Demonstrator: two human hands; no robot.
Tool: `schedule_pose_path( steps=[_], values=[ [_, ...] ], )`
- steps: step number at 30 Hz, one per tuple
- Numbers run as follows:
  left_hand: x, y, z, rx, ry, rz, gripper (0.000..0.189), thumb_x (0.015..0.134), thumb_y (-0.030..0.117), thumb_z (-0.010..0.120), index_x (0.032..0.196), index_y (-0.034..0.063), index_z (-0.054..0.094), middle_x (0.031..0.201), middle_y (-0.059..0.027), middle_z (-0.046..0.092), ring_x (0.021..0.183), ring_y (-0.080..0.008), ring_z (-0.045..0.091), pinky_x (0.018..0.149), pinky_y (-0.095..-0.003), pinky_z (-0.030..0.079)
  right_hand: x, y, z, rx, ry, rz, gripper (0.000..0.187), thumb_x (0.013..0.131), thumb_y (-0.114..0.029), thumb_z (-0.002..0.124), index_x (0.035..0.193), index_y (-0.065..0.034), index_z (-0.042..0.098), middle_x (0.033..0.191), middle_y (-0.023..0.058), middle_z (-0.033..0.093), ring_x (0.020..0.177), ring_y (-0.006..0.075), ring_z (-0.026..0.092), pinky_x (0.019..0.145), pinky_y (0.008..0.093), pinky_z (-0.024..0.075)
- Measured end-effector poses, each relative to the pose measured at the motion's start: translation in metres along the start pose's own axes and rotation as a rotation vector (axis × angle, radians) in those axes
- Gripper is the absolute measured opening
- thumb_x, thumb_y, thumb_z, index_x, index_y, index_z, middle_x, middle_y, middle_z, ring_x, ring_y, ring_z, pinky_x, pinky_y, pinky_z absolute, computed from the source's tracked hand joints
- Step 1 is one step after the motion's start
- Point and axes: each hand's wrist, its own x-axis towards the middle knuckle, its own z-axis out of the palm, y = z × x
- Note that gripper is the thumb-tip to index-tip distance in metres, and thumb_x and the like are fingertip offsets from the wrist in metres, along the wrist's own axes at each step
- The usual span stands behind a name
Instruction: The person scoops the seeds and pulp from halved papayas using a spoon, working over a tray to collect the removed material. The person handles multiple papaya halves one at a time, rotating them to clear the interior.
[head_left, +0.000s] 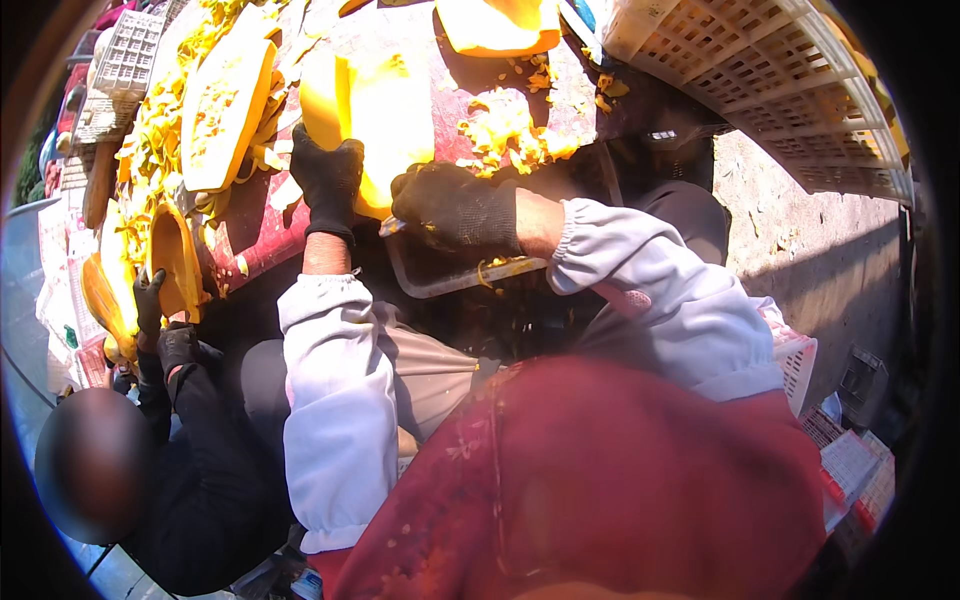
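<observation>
A large hollowed pumpkin piece (397, 112) lies on the red tabletop in front of me, its cut face washed out by the sun. My left hand (328, 176), in a black glove, grips the piece along its left side. At its near right end is my right hand (461, 210), also gloved and curled into a fist. A small hand tool (391, 225) pokes out of that fist; most of it is hidden, so its kind is unclear. Beyond the right hand sits a heap of scraped pumpkin pulp and seeds (506, 131).
Another pumpkin half (227, 112) with seeds lies among peelings (154, 142) on the left. A co-worker (217, 480) there holds a hollowed pumpkin piece (172, 259). A plastic crate (750, 75) stands at upper right. Under my right hand is a tub rim (480, 277).
</observation>
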Motion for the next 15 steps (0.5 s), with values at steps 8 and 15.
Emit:
schedule_pose_path(
  steps=[8, 15],
  values=[
    [-0.007, 0.003, 0.007, -0.007, 0.043, -0.052, 0.042, 0.061, 0.009, 0.065, 0.099, 0.0005, 0.051, 0.091, -0.0206, 0.064, 0.085, -0.0354, 0.064, 0.077, -0.0385, 0.05, 0.042, 0.019, -0.013, -0.657, 0.386, 0.007, 0.016, 0.078, -0.016, 0.055, 0.08, -0.0011, 0.061, 0.078, 0.0104, 0.056, 0.076, 0.0249, 0.057, 0.06, 0.0347, 0.0449],
    [-0.01, 0.004, 0.008, 0.017, 0.101, -0.04, 0.046, 0.061, 0.006, 0.066, 0.104, 0.0005, 0.05, 0.093, -0.0204, 0.063, 0.088, -0.037, 0.062, 0.078, -0.0406, 0.05, 0.042, 0.016, 0.011, -0.159, 0.212, 0.232, 0.017, 0.08, -0.017, 0.053, 0.09, -0.0043, 0.058, 0.089, 0.0154, 0.056, 0.086, 0.0316, 0.057, 0.072, 0.0396, 0.0477]
  ],
)
